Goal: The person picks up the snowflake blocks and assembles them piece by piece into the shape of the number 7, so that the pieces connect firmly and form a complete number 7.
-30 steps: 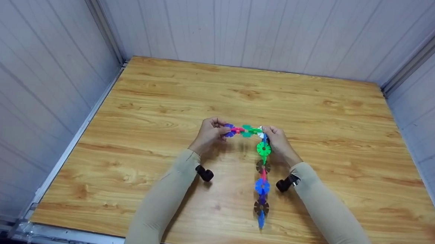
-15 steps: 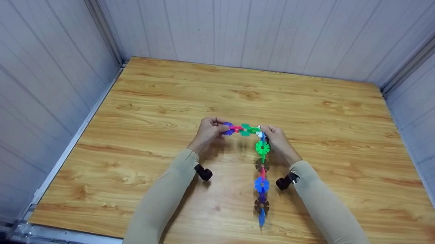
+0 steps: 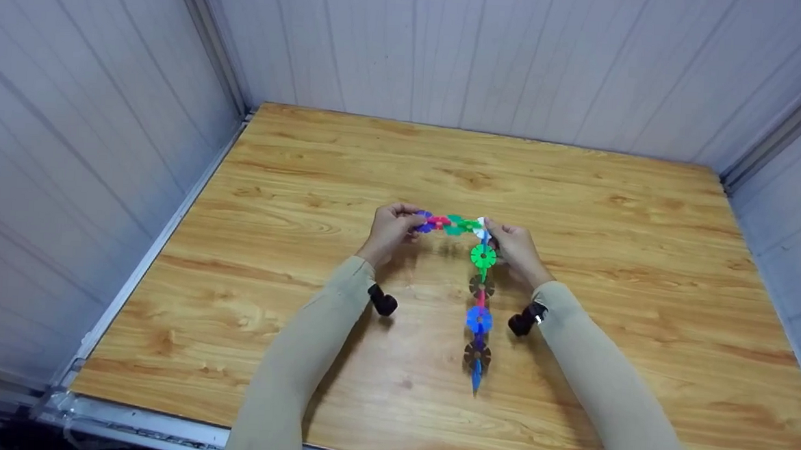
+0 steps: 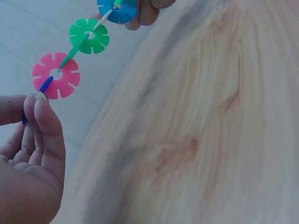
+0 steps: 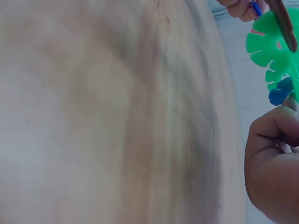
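Note:
A chain of slotted plastic snowflake discs bends at a right angle between my hands. Its short arm runs left to right: a purple disc [image 3: 425, 221], a pink disc [image 4: 56, 75], a teal-green disc [image 3: 454, 224], a green one and a white disc [image 3: 481, 224]. The long arm comes toward me through a bright green disc [image 3: 483, 256], brown ones and a blue disc [image 3: 479, 320], down to a blue end disc [image 3: 477, 376]. My left hand [image 3: 391, 231] pinches the purple disc between thumb and fingers. My right hand [image 3: 517, 250] pinches the corner by the white disc.
The wood-grain table [image 3: 613, 229] lies under both arms. Pale panel walls [image 3: 450, 56] stand behind and at both sides. A black wrist camera [image 3: 384, 302] sits on the left sleeve and another wrist camera [image 3: 522, 322] on the right. A metal rail [image 3: 157, 425] borders the front edge.
The head view has shifted, so table, hands and chain sit a little differently in it. Both hands keep their hold on the chain, and its bent shape stays the same.

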Demonstrator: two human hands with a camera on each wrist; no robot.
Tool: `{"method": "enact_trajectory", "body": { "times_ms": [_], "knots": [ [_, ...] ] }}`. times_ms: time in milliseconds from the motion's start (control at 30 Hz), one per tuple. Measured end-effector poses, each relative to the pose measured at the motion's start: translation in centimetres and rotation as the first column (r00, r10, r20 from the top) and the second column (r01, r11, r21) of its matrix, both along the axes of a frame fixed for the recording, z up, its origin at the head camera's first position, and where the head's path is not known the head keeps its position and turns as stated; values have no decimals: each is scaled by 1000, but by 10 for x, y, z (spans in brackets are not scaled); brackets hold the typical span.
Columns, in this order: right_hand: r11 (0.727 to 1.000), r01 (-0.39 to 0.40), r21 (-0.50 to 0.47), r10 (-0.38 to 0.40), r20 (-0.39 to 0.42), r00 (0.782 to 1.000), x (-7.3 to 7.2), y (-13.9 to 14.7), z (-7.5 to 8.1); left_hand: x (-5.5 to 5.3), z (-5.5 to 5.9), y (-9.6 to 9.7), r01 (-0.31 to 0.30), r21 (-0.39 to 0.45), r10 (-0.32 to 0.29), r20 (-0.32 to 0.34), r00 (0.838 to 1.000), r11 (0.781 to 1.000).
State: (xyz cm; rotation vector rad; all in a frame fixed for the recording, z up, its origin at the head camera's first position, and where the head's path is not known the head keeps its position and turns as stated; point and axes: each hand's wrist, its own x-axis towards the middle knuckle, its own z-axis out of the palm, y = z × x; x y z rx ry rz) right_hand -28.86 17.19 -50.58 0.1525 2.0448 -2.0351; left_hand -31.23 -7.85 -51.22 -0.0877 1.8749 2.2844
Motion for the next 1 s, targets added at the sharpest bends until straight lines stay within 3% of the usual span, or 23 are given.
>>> {"method": "enact_trajectory", "body": {
  "times_ms": [167,300,667,1000],
  "knots": [
    [997,36,73,-38,28,999,-13,-1,-1,-17,-6,3,-17,-37,18,13,1000,999],
    [992,57,109,-67,87,994,-19,-2,-7,-22,-9,1,-21,-75,24,37,999,997],
    [995,43,88,-54,130,990,-22,0,-6,-26,-12,-9,26,-74,-13,171,985,997],
    [993,2,115,-16,121,993,-23,8,-5,-26,-13,-15,120,-95,-106,147,983,988]
  ]
}}
